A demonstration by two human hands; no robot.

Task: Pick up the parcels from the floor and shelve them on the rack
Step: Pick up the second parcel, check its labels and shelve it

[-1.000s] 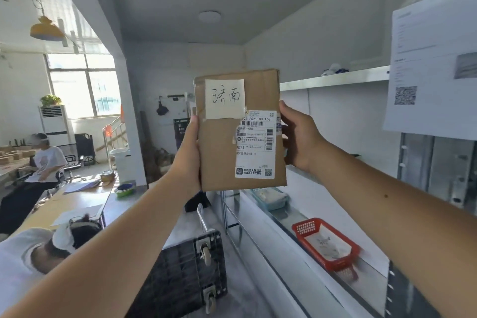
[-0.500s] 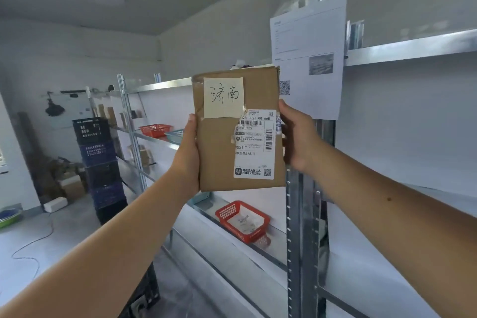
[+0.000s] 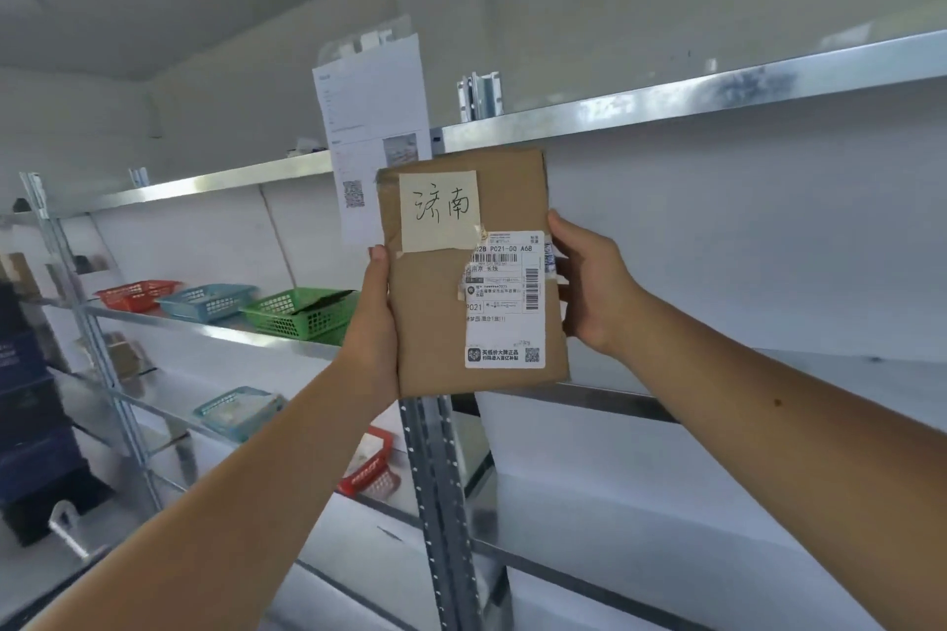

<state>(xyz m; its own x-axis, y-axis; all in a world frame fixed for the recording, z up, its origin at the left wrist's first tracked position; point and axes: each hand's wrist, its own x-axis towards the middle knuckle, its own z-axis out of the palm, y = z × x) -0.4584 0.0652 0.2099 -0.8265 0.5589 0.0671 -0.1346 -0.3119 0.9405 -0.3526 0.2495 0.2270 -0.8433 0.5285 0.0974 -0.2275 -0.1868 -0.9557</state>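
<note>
Head view: brown parcel (image 3: pixel 474 272) upright before the rack (image 3: pixel 717 92), clamped by its side edges between left hand (image 3: pixel 376 323) and right hand (image 3: pixel 589 282); best eased flat onto the bare shelf (image 3: pixel 845 374) rightward, both grips kept closed until supported.

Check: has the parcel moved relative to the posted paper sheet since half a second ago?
Yes. The parcel now sits to the right of and lower than the paper sheet, overlapping its lower right corner; before, it was left of it.
</note>
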